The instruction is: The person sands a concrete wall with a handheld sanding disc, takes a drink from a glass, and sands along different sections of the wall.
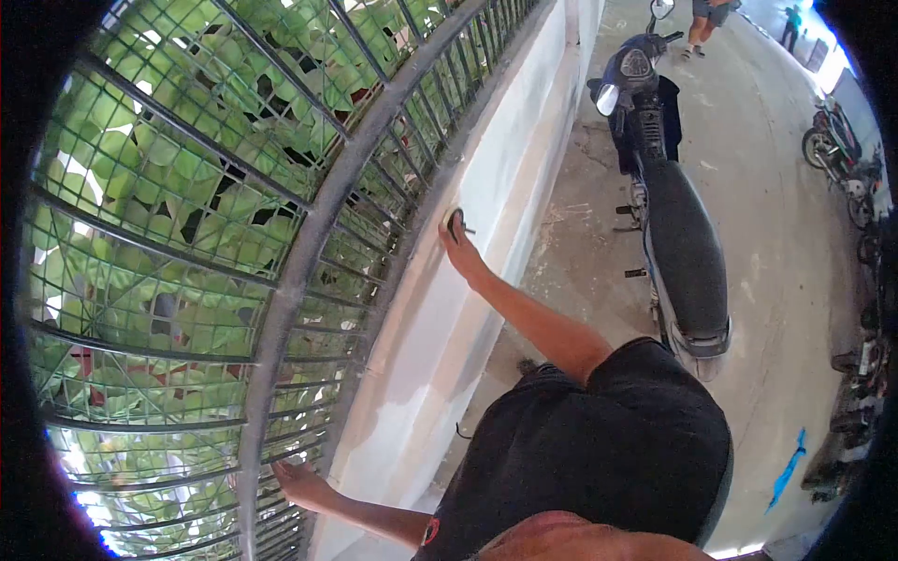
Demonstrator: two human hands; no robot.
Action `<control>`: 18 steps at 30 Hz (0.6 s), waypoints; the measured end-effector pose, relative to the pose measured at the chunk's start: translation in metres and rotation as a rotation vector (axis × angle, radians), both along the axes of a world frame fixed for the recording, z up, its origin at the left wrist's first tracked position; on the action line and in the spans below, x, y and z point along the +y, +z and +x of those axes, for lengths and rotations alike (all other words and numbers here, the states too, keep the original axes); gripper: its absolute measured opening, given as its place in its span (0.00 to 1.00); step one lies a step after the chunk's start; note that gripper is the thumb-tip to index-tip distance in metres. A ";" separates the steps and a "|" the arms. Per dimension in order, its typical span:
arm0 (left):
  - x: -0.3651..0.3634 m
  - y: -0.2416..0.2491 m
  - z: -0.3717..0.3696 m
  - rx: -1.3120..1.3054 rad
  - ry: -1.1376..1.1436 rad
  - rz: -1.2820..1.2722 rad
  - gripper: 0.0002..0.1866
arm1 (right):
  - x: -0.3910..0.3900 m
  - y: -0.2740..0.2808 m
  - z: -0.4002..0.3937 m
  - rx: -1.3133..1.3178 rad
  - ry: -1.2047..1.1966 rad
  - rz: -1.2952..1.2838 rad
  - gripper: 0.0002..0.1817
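My right hand (460, 252) reaches to the low white wall (479, 187) and is closed on a small dark, round-edged thing (456, 224) with a pale rim and a short dark stub. Its exact kind is too small to make out. That thing is against or very near the upper part of the wall. Lower down, my left hand (301, 487) is at the dark metal fence (323, 210), its fingers curled at the thin bars above the wall. Uneven white coating shows on the wall face, with a beige band beneath.
A scooter (687, 243) stands just right of my body. Green mesh and round leaf-like discs (140, 215) fill the fence side. Motorbikes (832, 140) line the far right. A blue strip (788, 470) lies on the floor. A person (703, 23) is up ahead.
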State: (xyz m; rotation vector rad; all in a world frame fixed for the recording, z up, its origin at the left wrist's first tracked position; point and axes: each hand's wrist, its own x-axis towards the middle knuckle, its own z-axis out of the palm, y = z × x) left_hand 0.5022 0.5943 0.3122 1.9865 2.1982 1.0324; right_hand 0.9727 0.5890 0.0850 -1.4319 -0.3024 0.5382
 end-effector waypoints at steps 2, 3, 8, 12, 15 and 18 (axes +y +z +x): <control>0.008 -0.011 -0.009 -0.051 -0.064 0.076 0.23 | -0.001 -0.023 -0.006 0.020 0.095 -0.006 0.40; 0.003 -0.002 0.000 -0.060 -0.047 0.030 0.24 | -0.001 -0.028 0.000 0.013 0.169 0.193 0.41; -0.001 0.003 0.005 -0.013 -0.005 -0.051 0.25 | 0.054 -0.151 0.058 -0.487 -0.022 0.170 0.41; 0.002 0.001 0.004 0.035 0.032 -0.009 0.25 | -0.001 -0.021 0.003 -0.054 0.044 0.034 0.35; 0.001 0.004 0.014 0.057 0.100 -0.054 0.25 | -0.010 0.008 0.006 0.010 0.038 -0.011 0.34; 0.005 -0.001 0.009 0.066 0.113 -0.047 0.25 | -0.011 0.014 0.026 0.071 0.009 0.007 0.33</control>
